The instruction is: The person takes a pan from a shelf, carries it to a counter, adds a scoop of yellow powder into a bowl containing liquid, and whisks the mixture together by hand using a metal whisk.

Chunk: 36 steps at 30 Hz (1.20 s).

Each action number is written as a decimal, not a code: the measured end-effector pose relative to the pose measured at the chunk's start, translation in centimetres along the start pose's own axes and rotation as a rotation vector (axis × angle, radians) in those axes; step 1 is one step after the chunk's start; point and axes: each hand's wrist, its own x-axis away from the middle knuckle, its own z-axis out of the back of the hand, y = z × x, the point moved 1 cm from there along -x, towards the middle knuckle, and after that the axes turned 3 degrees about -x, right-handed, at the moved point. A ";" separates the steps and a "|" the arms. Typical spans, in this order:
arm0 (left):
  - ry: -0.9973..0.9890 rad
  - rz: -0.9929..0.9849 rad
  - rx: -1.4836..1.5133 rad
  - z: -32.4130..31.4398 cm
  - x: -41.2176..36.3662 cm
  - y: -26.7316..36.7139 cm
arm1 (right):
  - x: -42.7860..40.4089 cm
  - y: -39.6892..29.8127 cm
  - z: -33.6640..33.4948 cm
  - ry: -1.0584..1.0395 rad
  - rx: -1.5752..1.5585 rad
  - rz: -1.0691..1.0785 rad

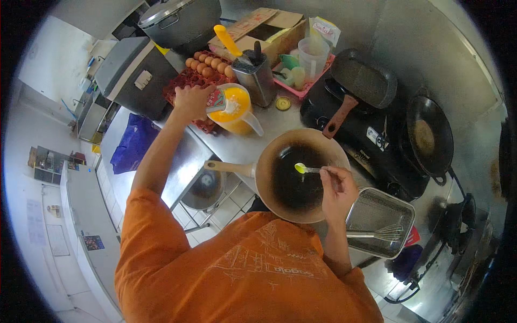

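Note:
My left hand (193, 103) grips a small labelled can (216, 101), tilted at the rim of a clear plastic pitcher (255, 124). Yellow-orange liquid (239, 97), which looks like beaten egg, fills much of the pitcher. A patch of white powder (231, 106) lies on its surface. Between the fingertips of my right hand (339, 193) is a small measuring spoon (301, 168) with a yellow-green bowl. The spoon hangs above a frying pan (264, 177) with a darkened middle and a pale handle. A round gold-coloured lid (283, 103) rests on the steel counter, right of the pitcher.
Brown eggs (207, 72) sit in a red tray (181, 82) behind the pitcher. A steel utensil holder (258, 82) stands beside it. Right of the pan are a black stove (363, 161) carrying a grill pan (363, 80) and a wok (429, 137), and a wire basket (363, 214) with a whisk (387, 233).

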 end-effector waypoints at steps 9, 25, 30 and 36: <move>0.543 0.293 0.935 -3.3 5.5 1.0 | -1.0 -0.5 -1.6 0.039 -0.156 -0.059; 0.672 0.344 1.616 -7.7 14.9 8.5 | -2.3 -3.9 -23.4 -0.721 0.388 0.505; 0.584 0.446 1.631 -13.9 16.5 5.7 | -3.9 -2.0 -23.9 -0.685 0.218 0.282; 0.658 0.705 1.537 -18.8 15.5 1.4 | -15.6 7.2 -19.4 -0.161 0.495 0.043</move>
